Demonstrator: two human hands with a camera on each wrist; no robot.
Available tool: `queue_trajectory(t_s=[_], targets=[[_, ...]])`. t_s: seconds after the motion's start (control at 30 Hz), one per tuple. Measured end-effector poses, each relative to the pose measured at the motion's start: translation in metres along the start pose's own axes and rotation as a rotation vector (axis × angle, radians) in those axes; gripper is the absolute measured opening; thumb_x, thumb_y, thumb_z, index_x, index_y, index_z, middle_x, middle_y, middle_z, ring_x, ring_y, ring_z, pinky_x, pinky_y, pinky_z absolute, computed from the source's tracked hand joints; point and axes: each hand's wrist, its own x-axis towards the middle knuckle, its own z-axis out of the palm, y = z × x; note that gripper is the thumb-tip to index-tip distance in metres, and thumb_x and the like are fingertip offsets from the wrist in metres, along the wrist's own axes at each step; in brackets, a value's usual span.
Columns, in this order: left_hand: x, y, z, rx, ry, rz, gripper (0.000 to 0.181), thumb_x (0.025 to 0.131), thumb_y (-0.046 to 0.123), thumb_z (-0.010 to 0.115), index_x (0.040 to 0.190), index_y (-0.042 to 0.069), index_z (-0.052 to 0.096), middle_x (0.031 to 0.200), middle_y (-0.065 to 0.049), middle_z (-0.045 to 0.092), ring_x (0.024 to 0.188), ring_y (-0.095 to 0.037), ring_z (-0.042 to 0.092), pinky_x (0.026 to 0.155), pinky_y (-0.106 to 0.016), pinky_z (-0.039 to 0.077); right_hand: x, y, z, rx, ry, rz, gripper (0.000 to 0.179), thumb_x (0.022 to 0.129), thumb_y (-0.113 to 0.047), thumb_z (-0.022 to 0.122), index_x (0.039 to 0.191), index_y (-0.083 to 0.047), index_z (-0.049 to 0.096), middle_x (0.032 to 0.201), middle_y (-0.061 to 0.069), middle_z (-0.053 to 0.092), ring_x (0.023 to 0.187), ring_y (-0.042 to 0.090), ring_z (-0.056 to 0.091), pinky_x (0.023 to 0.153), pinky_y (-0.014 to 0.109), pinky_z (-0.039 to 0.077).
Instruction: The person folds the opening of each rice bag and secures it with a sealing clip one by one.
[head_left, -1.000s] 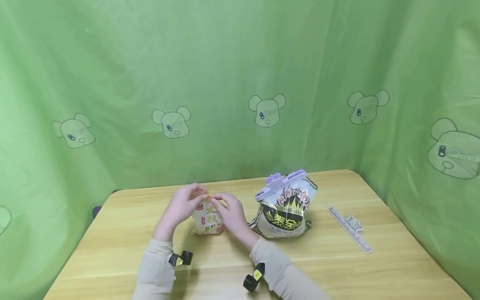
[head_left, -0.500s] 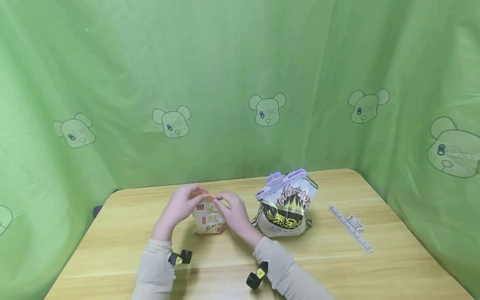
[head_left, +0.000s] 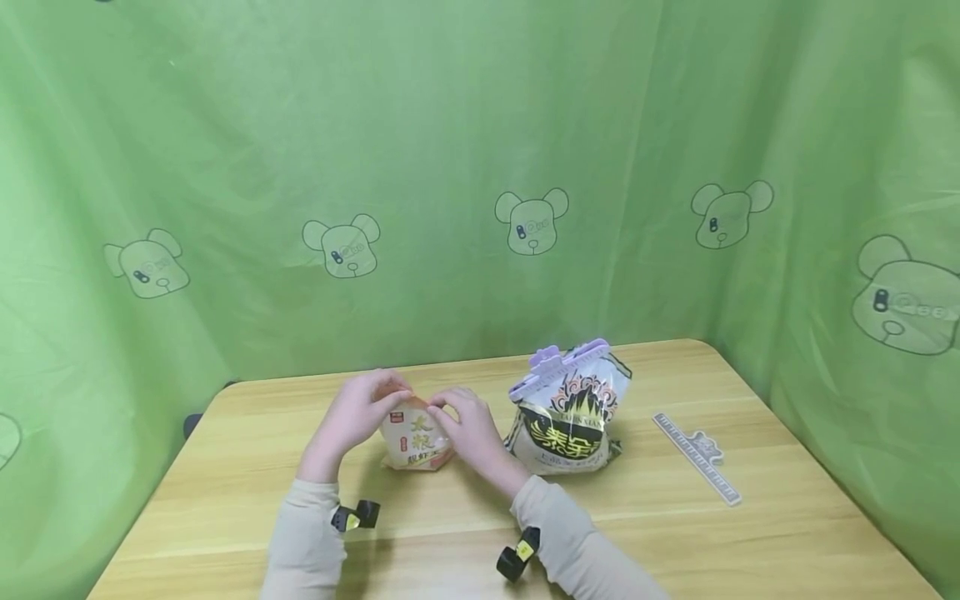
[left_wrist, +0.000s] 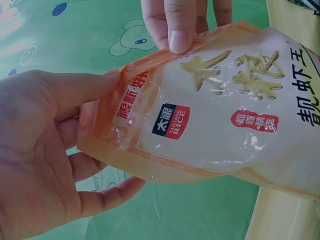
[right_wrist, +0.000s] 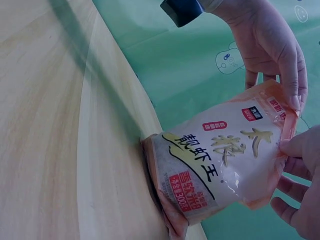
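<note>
A small rice bag [head_left: 417,435], white with an orange top and gold lettering, stands upright on the table between both hands. My left hand [head_left: 363,412] pinches its top edge at the left corner, thumb in front. Farther along the same edge, the thumb and fingers of my right hand [head_left: 470,430] pinch the orange film. In the left wrist view the top of the bag [left_wrist: 200,115] is flattened and stretched between the hands. Fingers behind the film are partly hidden. The right wrist view shows the bag's base [right_wrist: 172,200] down on the wood.
Right of the hands stands a bigger rice bag [head_left: 564,442], its folded top held by a purple sealing clip [head_left: 558,368]. A clear sealing clip [head_left: 697,458] lies on the wooden table [head_left: 600,533] at the right. Green curtains [head_left: 450,108] surround the table.
My hands have drawn slightly apart along the bag's top, the right one shifting a little to the right. More of the bag's front shows between them. The larger bag and clips stay put.
</note>
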Motion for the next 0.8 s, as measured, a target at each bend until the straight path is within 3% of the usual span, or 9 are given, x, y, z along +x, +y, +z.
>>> queue_trajectory(t_s=[0.8], targets=[[-0.0004, -0.0043, -0.0036, 0.032, 0.019, -0.018, 0.014, 0.093, 0.025, 0.065, 0.101, 0.014, 0.070, 0.103, -0.004, 0.073, 0.100, -0.024, 0.068, 0.093, -0.048, 0.054, 0.0027, 0.0046, -0.0069, -0.100, -0.102, 0.079, 0.008, 0.090, -0.015, 0.067, 0.092, -0.009, 0.071, 0.098, 0.007, 0.074, 0.098, 0.025, 0.068, 0.096, 0.045, 0.052]])
